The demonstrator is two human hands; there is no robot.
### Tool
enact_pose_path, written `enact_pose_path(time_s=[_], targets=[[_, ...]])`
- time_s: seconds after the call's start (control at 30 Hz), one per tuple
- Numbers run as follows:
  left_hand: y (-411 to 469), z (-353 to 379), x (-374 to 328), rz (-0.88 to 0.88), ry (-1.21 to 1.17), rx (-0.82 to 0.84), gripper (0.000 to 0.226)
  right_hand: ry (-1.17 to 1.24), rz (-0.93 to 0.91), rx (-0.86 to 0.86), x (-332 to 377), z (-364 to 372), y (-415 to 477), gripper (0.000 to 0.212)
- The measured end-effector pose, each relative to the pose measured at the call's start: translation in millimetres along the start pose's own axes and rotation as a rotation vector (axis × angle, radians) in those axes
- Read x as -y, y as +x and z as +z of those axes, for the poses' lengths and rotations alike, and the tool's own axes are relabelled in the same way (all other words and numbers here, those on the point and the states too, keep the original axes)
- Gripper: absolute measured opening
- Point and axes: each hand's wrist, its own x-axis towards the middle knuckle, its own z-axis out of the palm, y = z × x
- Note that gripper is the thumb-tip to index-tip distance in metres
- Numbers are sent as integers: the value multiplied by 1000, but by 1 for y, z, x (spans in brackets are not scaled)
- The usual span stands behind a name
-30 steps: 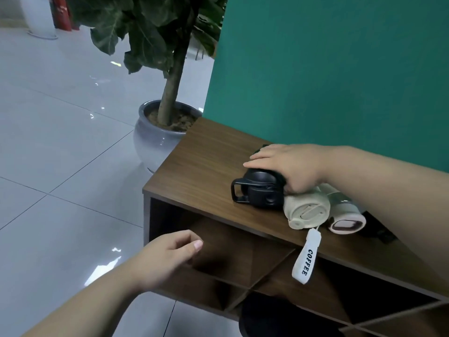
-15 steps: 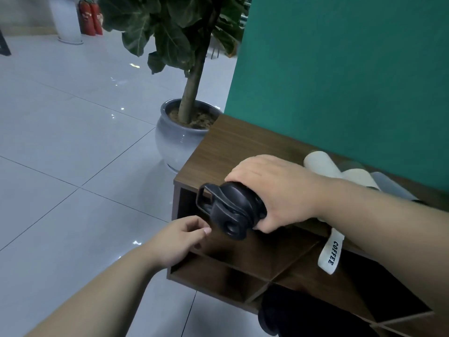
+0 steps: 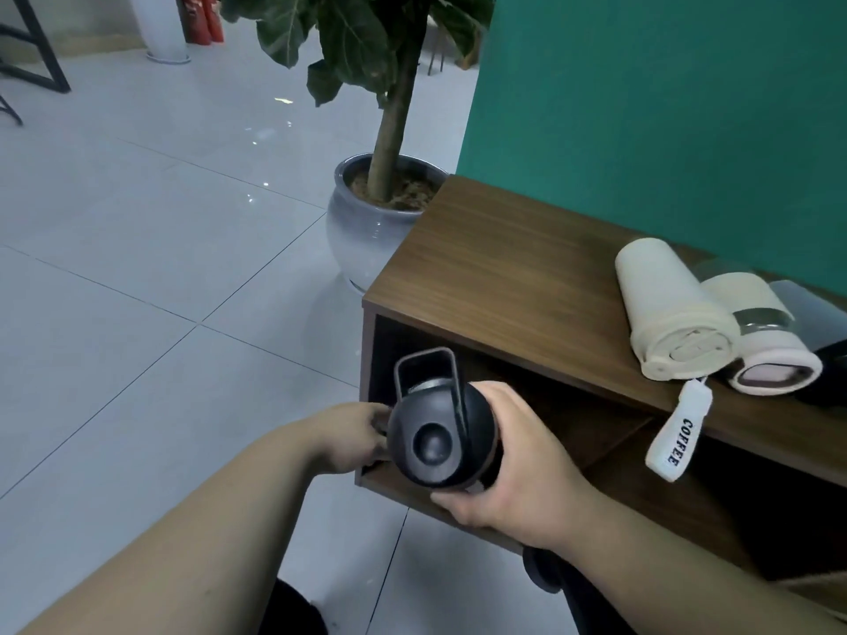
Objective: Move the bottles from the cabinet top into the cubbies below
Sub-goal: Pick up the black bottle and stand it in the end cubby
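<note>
The brown wood cabinet has a smooth flat top, and 2 round pale bottles lie on it. The right hand wraps its fingers around the round black bottle by the left cubby. The left hand touches its other side, but I cannot tell whether it grips.

"COFFEE" reads in black capitals on the white strap tag hanging from the cream bottle.

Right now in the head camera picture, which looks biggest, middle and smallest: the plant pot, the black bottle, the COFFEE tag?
1. plant pot
2. black bottle, though it is nearest the camera, so these two are unsure
3. COFFEE tag, clearly smallest
</note>
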Motion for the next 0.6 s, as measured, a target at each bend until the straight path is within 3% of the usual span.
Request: enact_pose_path(time_s=[0.13, 0.23, 0.4, 0.6], targets=[[33, 15, 13, -39, 71, 18, 36, 172, 288, -76, -46, 30, 0, 79], [47, 22, 17, -50, 133, 2, 44, 250, 404, -93, -73, 44, 8, 80], [68, 29, 27, -43, 93, -45, 42, 317, 439, -117, -98, 54, 40, 77], [94, 34, 42, -52, -17, -199, 60, 431, 442, -168, -121, 73, 72, 77]])
